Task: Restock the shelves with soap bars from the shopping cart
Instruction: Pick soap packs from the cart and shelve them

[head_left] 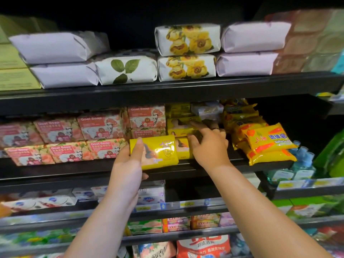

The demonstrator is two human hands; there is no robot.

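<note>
Left hand: the left hand [128, 164] grips a yellow soap bar [158, 154], thumb across its left face and fingers curled beneath.
Right hand: the right hand [208, 144] reaches in with fingers stretched out; the forefinger touches the yellow stack [183, 125] and the thumb sits lower. It appears to hold nothing.
Soap bar: held at the front lip of the middle shelf [74, 168], just left of the yellow stack and right of the Goat Soap boxes [100, 125]. It is tilted and not yet set down.
Cart: not in view.
Step, as I judge it: making room in the yellow stack for the held bar.
Risk, toppling: the stack looks uneven, with a pale wrapped bar [207, 109] perched on top at the far right. A hard push from the right hand could tip that bar or slide the upper boxes.
Risk, neighbours: the orange-and-yellow packets [268, 140] to the right lean over the shelf's near edge. A knock from the right wrist could send one off.
Risk, slipping: the held bar's wrapper looks glossy, so a loose grip could let it drop over the lip.
Risk, misplacing: the gap is narrow, and forcing the bar in could crowd the Goat Soap boxes or leave it overhanging.
</note>
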